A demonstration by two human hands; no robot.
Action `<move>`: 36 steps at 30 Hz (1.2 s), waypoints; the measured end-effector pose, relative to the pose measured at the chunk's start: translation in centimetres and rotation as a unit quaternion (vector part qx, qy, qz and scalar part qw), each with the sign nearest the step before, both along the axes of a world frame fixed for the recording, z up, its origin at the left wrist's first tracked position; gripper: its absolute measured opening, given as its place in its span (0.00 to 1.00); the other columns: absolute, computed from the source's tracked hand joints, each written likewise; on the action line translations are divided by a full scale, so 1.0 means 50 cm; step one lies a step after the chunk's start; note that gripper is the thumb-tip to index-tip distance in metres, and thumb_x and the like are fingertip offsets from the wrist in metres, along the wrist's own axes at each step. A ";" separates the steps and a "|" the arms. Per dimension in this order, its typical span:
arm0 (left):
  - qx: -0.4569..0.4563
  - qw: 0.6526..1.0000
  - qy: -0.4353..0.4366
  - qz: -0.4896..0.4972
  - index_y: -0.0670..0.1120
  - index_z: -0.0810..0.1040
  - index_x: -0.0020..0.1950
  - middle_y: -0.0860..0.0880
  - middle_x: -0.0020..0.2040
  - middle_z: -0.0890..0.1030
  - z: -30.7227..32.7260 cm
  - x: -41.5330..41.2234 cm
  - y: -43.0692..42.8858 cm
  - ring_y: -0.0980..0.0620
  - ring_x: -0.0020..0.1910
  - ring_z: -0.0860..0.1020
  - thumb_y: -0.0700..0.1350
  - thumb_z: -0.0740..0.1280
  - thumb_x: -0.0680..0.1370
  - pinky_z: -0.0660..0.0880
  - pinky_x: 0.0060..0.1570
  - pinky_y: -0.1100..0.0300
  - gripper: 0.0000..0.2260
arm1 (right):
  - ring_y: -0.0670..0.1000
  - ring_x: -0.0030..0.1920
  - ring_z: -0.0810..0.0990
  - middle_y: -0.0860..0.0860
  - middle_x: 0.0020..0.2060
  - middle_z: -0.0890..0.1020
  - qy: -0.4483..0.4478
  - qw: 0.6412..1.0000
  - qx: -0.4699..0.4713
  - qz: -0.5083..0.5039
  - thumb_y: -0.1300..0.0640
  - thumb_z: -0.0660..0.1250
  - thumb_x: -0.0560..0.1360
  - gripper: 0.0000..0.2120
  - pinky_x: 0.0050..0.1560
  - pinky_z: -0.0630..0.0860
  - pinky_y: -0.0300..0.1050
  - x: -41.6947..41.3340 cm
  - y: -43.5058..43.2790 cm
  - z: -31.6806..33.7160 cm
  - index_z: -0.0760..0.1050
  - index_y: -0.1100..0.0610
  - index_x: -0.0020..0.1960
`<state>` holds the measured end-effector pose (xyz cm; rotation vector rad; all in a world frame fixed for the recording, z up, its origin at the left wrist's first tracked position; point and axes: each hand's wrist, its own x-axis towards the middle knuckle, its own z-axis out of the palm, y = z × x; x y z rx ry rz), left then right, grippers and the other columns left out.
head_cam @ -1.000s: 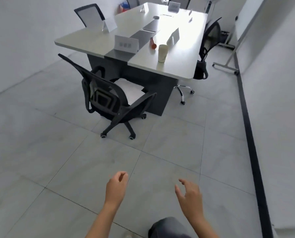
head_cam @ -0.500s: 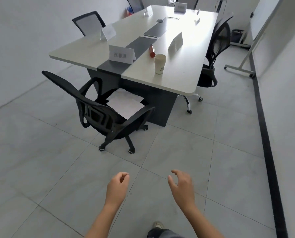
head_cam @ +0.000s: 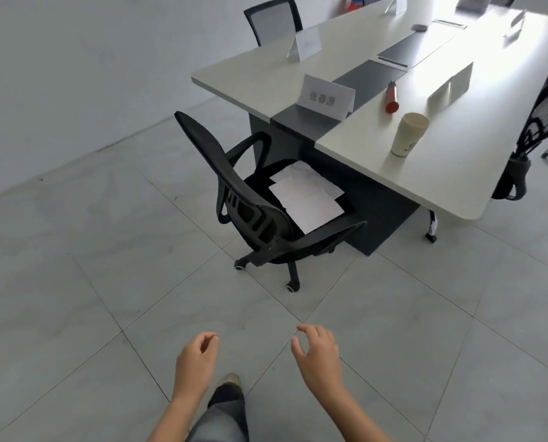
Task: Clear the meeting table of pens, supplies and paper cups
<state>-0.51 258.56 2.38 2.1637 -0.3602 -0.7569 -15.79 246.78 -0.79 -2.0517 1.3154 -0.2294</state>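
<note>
1. Now closer to the meeting table (head_cam: 451, 173) than a moment ago; near corner and black office chair (head_cam: 256, 199) loom larger and sit further right in view. Still well short of arm's reach.
2. Both hands low over the floor tiles, empty: left hand (head_cam: 195, 362) loosely curled, fingers bent toward the palm around nothing; right hand (head_cam: 319, 355) spread, fingers apart and slightly hooked.
3. Probably still the approach; nothing cleared yet.
4. Paper cup (head_cam: 408, 134) upright near the table's near right edge, cream-coloured, lidless, faint print low on its side.
5. Red marker (head_cam: 391, 97) lying just beyond the cup, toward the dark centre strip, apart from it.
6. White name card (head_cam: 327, 97) standing near the table's near end.
7. White paper sheets (head_cam: 304, 196) on the chair seat, not on the table.
</note>
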 end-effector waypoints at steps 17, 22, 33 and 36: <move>-0.091 0.945 0.054 -0.310 0.47 0.77 0.46 0.53 0.37 0.78 0.076 0.117 -0.368 0.54 0.39 0.75 0.41 0.61 0.77 0.71 0.35 0.71 0.06 | 0.52 0.62 0.71 0.53 0.58 0.78 -0.017 0.964 -0.050 -0.260 0.56 0.62 0.76 0.15 0.63 0.67 0.47 0.077 -0.206 0.081 0.73 0.59 0.61; -0.141 0.928 0.007 -0.345 0.48 0.76 0.47 0.54 0.39 0.78 0.120 0.042 -0.561 0.59 0.39 0.75 0.41 0.61 0.78 0.70 0.35 0.75 0.05 | 0.54 0.61 0.72 0.55 0.57 0.79 -0.045 0.945 -0.073 -0.317 0.57 0.63 0.76 0.14 0.62 0.68 0.50 -0.020 -0.352 0.081 0.74 0.60 0.60; -0.254 0.915 -0.154 -0.273 0.39 0.76 0.56 0.44 0.52 0.79 0.286 -0.185 -1.014 0.53 0.49 0.73 0.40 0.59 0.78 0.66 0.41 0.67 0.11 | 0.56 0.61 0.71 0.56 0.57 0.79 -0.064 0.933 -0.137 -0.326 0.56 0.63 0.76 0.15 0.60 0.67 0.47 -0.307 -0.731 0.169 0.73 0.62 0.60; -0.261 0.909 -0.168 -0.279 0.38 0.77 0.54 0.46 0.49 0.78 0.306 -0.240 -1.104 0.53 0.47 0.73 0.39 0.60 0.77 0.65 0.45 0.66 0.10 | 0.56 0.62 0.70 0.56 0.58 0.78 -0.057 0.938 -0.146 -0.309 0.57 0.63 0.76 0.15 0.60 0.67 0.47 -0.345 -0.823 0.179 0.73 0.62 0.61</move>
